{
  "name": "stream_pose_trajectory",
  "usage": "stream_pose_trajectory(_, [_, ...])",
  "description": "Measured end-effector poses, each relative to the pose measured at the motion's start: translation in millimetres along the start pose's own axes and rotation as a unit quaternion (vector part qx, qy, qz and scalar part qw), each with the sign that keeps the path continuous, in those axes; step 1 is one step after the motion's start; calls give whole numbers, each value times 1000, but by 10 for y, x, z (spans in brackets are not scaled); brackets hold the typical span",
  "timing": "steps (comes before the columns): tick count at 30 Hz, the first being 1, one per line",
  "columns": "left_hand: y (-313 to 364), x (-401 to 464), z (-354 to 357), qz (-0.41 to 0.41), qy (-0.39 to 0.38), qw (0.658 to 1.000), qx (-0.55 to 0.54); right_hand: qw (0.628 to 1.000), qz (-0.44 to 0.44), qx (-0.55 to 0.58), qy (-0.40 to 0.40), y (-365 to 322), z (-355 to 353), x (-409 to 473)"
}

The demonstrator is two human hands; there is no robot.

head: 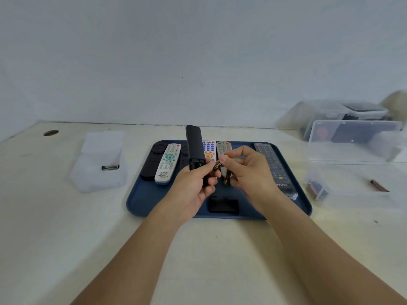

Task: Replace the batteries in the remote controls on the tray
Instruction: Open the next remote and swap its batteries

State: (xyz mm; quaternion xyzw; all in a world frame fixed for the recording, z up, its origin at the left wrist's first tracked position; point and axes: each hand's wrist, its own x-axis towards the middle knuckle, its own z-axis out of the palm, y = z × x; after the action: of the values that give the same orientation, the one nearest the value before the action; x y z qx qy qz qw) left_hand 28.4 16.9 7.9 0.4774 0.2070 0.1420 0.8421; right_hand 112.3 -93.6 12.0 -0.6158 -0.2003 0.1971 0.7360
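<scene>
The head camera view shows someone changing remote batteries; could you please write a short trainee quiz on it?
1. True or false: the left hand holds the black remote above the blue tray.
2. What do the right hand fingers pinch? A) a battery B) a screwdriver C) a coin
3. Where does the black battery cover lie?

Key
1. True; its open battery compartment faces the camera.
2. A, a dark battery near the compartment.
3. On the tray, at its near edge.
</scene>
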Motion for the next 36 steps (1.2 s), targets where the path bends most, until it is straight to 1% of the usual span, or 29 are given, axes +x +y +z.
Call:
stream_pose_trajectory(2, [-5,3,-11,-11,-5,1000,0,1000,20,21,7,41,15,9])
stream_pose_trajectory(4, [-14,11,-13,-14,-6,1000,7,999,27,18,14,67,34,16])
stream_pose_trajectory(10, [-3,11,12,18,6,998,60,1000,9,-5,4,46,-49,71])
stream_pose_trajectory(13, [18,31,-24,48,42,993,95,999,23,-19,-12,-17,-93,91])
stream_pose_trajectory(14, [20,38,-43,55,58,992,99,998,35,-35,-27,-37,-106,88])
stream_pose_trajectory(15, [19,41,-62,62,72,991,99,995,42,-76,-45,-49,-122,77])
stream_pose_trajectory(16, [20,41,-78,67,82,989,101,985,33,-159,-62,-62,-140,66])
stream_pose_trajectory(17, [20,32,-87,69,88,988,103,961,11,-266,-78,-73,-151,46])
stream_pose_trajectory(18, [19,22,-88,70,89,988,103,924,-20,-368,-100,-69,-153,28])
stream_pose_trajectory(19, [20,11,-87,68,88,989,101,885,-52,-446,-120,-59,-146,6])
stream_pose_trajectory(20, [22,4,-83,66,86,989,98,856,-78,-493,-132,-48,-136,-10])
stream_pose_trajectory(23, [30,-2,-75,56,79,991,91,811,-116,-557,-135,-62,-136,-47])
stream_pose_trajectory(25, [35,-5,-75,48,80,992,88,798,-112,-574,-146,-69,-153,-48])
stream_pose_trajectory(30, [69,-35,-56,30,83,994,71,779,-101,-595,-170,-60,-152,-48])
stream_pose_trajectory(32, [66,-40,-60,30,79,994,67,786,-104,-579,-189,-112,-202,-43])
stream_pose_trajectory(33, [62,-37,-66,31,77,994,64,804,-106,-552,-195,-152,-240,-40])
stream_pose_trajectory(36, [59,-40,-70,28,55,997,56,890,-92,-395,-208,-282,-343,-46])
